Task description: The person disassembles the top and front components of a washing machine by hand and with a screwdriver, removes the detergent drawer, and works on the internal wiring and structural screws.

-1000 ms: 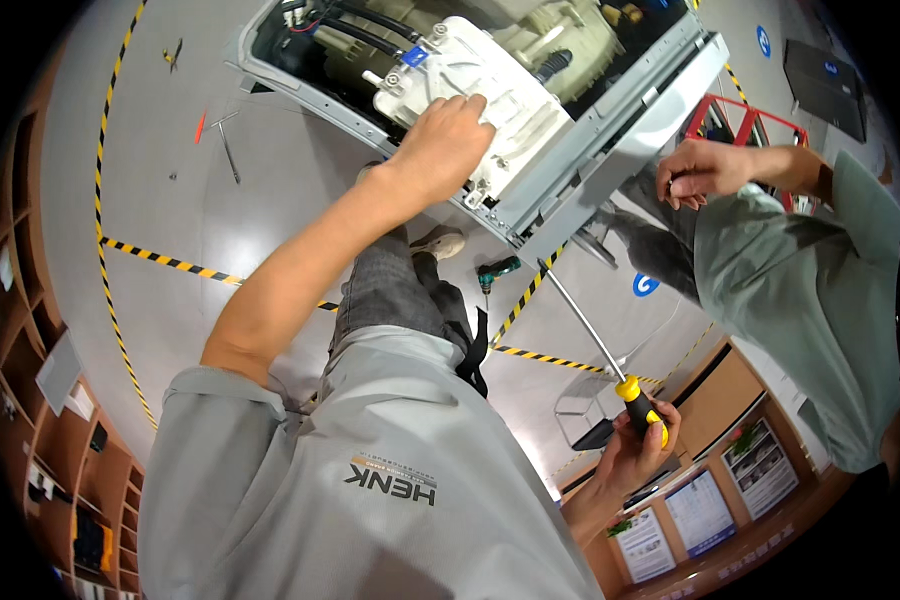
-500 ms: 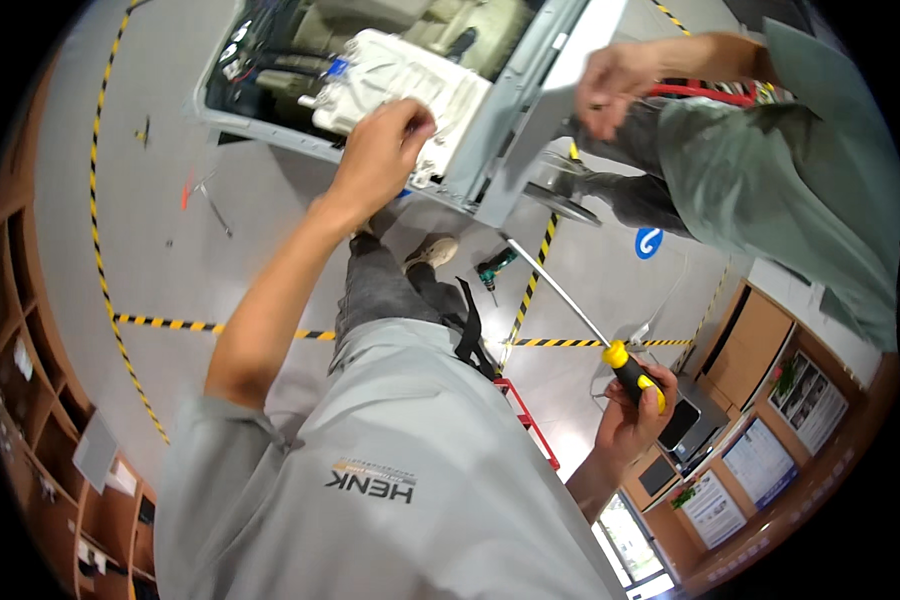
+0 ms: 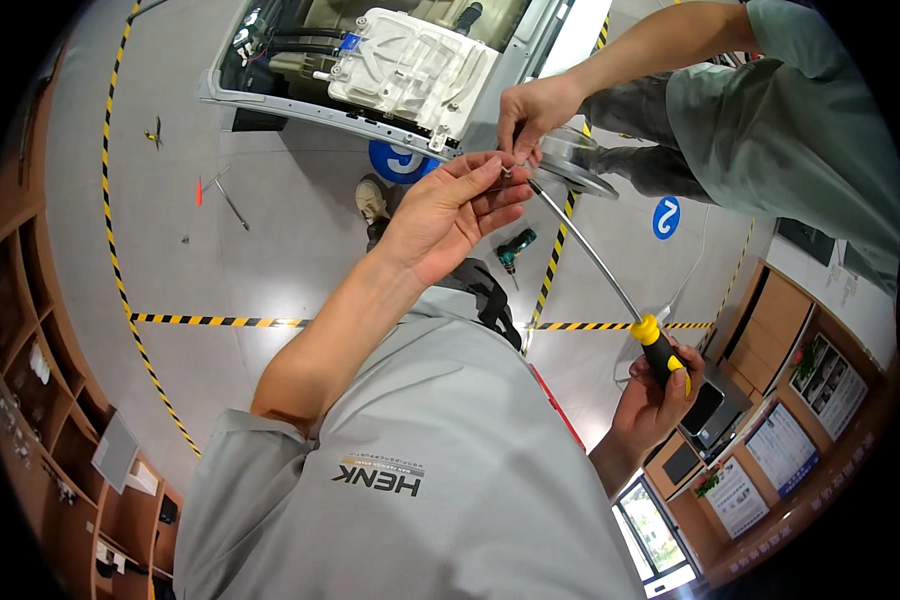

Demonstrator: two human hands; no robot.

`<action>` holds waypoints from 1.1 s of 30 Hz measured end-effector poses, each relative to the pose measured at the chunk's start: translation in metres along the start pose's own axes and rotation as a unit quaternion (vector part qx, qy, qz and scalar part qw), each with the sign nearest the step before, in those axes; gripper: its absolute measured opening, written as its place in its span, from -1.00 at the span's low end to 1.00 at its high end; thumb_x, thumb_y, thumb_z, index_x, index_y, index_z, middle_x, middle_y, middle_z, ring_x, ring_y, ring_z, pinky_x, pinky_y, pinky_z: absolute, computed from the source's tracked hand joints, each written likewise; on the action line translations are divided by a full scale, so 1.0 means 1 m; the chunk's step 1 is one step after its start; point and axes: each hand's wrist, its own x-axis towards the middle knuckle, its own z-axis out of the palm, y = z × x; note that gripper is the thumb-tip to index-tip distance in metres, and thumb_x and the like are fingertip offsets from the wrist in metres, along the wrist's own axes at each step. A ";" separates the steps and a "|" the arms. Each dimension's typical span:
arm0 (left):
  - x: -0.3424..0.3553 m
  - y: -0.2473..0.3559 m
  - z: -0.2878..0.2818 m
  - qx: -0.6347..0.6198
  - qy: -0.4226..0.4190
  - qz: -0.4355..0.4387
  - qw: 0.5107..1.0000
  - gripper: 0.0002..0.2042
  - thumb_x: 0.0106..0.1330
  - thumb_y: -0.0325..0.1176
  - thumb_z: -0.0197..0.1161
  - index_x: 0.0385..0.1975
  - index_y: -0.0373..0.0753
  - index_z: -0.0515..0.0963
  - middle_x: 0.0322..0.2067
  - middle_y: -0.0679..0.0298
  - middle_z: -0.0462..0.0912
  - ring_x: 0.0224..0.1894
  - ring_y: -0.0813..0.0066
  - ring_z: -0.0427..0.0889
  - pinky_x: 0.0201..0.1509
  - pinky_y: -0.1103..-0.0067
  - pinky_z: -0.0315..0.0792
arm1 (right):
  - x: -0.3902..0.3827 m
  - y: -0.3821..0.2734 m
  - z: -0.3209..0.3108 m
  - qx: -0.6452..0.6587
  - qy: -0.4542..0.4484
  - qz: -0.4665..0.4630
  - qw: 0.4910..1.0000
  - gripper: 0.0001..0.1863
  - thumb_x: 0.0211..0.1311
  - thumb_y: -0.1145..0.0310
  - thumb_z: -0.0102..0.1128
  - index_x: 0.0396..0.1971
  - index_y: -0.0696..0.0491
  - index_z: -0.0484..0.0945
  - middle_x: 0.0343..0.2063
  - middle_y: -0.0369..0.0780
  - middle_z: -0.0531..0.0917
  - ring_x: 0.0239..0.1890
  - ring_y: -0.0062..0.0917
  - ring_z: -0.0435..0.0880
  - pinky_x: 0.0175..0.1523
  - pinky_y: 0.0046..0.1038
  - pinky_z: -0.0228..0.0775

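Note:
My left hand [image 3: 450,215] is raised palm-up, pinching a small metal screw [image 3: 507,172] between thumb and index finger, just below the lower edge of an open grey appliance cabinet [image 3: 320,125] with a white plastic housing [image 3: 410,75] inside. A co-worker's hand [image 3: 530,110] reaches down to the same screw and my fingertips. My right hand [image 3: 655,395] grips the black-and-yellow handle of a long screwdriver [image 3: 660,350], whose shaft slants up to its tip beside my left fingers.
A co-worker in green [image 3: 770,150] stands at the upper right. On the floor lie a green power drill [image 3: 512,248], a T-handle tool [image 3: 233,210], pliers [image 3: 154,135] and striped tape lines [image 3: 220,319]. Wooden shelving [image 3: 110,530] lines the left; cabinets [image 3: 760,335] stand at the right.
My left hand has left the white housing and turned palm-up near the screwdriver tip. The co-worker's hand has moved down and left to meet it. The screwdriver has risen slightly.

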 end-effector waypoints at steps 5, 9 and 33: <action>-0.006 -0.002 0.002 -0.007 -0.007 -0.012 1.000 -0.82 0.38 -0.39 0.07 -0.10 -0.29 0.48 -0.18 0.12 0.62 -0.17 0.39 0.66 -0.03 0.48 0.59 | -0.008 0.000 0.001 0.004 0.000 0.010 1.000 -0.72 0.23 0.38 0.09 -0.11 0.17 0.41 -0.21 0.05 0.58 -0.33 -0.41 0.61 -0.36 -0.52 0.49; -0.007 0.001 -0.002 -0.016 -0.034 -0.016 0.999 -0.83 0.38 -0.39 0.07 -0.11 -0.29 0.48 -0.18 0.12 0.62 -0.17 0.41 0.66 -0.03 0.51 0.59 | -0.009 0.005 0.004 -0.006 -0.001 0.014 1.000 -0.73 0.23 0.37 0.08 -0.11 0.16 0.42 -0.21 0.04 0.58 -0.26 -0.36 0.62 -0.36 -0.50 0.49; -0.024 -0.020 -0.025 0.139 0.097 0.056 0.984 -0.83 0.37 -0.30 0.12 -0.19 -0.25 0.48 -0.21 0.20 0.60 -0.23 0.51 0.59 -0.07 0.56 0.53 | -0.037 0.023 -0.005 -0.089 -0.044 0.188 0.977 -0.63 0.15 0.47 0.09 -0.03 0.22 0.38 -0.22 -0.08 0.49 -0.18 -0.38 0.62 -0.13 -0.48 0.47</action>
